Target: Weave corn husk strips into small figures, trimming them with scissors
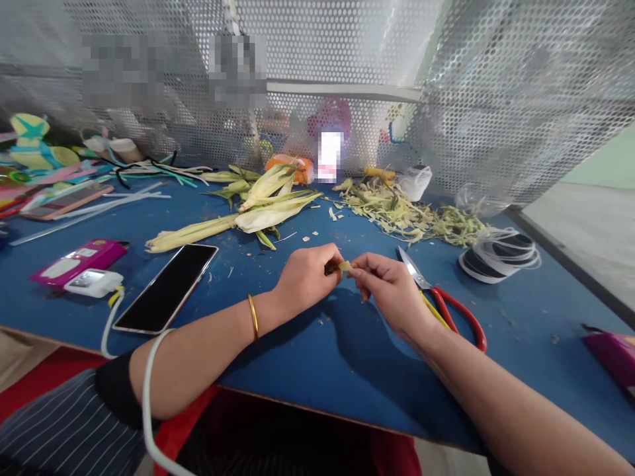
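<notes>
A small leaf piece (344, 266) sits between the two hands, over the blue table (307, 357). The left hand (307, 277) and the right hand (391, 291) each pinch one end with closed fingertips. Red-handled scissors (441, 301) lie just right of the right hand. Long leaves (258, 211) lie beyond the hands.

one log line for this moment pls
left hand: pinching leaf strip | right hand: pinching same strip | scissors: on table beside right hand | phone: left of hands
</notes>
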{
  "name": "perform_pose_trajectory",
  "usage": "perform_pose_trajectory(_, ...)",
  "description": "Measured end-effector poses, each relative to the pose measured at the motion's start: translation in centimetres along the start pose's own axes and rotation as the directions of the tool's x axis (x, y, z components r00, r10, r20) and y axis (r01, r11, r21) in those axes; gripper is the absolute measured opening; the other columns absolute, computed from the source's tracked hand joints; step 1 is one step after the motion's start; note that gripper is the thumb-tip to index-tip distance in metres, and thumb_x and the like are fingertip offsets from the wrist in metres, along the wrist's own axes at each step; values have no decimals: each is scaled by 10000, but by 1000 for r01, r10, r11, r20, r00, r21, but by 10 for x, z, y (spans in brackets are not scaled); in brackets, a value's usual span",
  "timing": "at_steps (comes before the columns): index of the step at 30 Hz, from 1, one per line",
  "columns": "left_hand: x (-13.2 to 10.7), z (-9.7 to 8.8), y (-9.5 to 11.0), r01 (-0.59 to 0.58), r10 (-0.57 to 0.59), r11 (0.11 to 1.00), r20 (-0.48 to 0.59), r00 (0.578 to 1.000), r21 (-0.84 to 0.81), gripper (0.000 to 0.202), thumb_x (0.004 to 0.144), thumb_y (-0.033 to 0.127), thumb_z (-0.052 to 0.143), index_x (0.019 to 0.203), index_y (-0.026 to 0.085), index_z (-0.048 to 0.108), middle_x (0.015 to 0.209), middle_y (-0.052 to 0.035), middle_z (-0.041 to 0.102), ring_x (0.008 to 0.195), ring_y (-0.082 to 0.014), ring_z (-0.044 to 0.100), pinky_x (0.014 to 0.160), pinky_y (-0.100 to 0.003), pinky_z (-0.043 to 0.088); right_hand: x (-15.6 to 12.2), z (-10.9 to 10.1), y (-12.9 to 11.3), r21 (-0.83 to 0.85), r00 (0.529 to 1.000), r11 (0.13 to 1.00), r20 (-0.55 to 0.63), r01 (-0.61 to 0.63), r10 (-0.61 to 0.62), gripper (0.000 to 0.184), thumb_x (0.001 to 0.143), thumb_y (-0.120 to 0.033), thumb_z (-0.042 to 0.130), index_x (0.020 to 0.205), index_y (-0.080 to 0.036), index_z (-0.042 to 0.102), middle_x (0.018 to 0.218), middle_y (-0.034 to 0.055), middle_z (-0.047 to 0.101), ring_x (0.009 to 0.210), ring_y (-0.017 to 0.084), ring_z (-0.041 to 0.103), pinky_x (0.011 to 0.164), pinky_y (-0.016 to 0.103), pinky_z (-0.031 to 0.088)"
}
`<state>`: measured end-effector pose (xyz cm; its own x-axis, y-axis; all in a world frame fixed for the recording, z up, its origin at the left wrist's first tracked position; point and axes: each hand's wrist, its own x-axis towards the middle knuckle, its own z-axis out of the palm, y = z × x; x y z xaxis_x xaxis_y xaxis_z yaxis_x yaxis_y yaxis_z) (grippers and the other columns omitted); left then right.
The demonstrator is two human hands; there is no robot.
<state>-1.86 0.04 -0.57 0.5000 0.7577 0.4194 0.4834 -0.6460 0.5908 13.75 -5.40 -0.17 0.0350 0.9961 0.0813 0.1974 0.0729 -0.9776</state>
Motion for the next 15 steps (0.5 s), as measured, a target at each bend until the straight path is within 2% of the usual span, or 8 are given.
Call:
perform_pose_trajectory(4,0,1,-2,-27,25,996,30,999,84,69,752,121,608,731,186,611,695,7,672,618,-115,573,577,-228,373,2,-1,4,0,999,1000,38,13,-13,193,793,-349,586,684,-190,577,562,-50,485,488,98,432,476,241,333)
perform_pose_trajectory(8,0,2,-7,-98,82,962,73,994,256,78,770,115,578,772,188,605,716,-3,676,659,-139,601,590,-245,378,9,-9,10,-209,997,975,45,72,-64,183,839,-318,536,707,-197,571,543,-56,493,502,105,451,502,242,326)
perform_pose_trajectory(11,-4,3,-7,-192,156,896,120,980,400,69,824,126,545,808,179,587,743,-22,674,696,-157,619,598,-255,396,15,-15,13,-326,994,940,17,106,-106,162,831,-279,529,713,-191,597,586,-28,581,573,126,510,564,252,368)
perform_pose_trajectory(15,-14,6,2,-349,282,741,206,937,574,121,904,130,465,844,155,568,751,-50,645,693,-180,620,569,-270,415,21,-19,17,-285,996,954,25,92,-88,154,828,-265,528,761,-181,639,694,15,676,656,149,577,624,272,429)
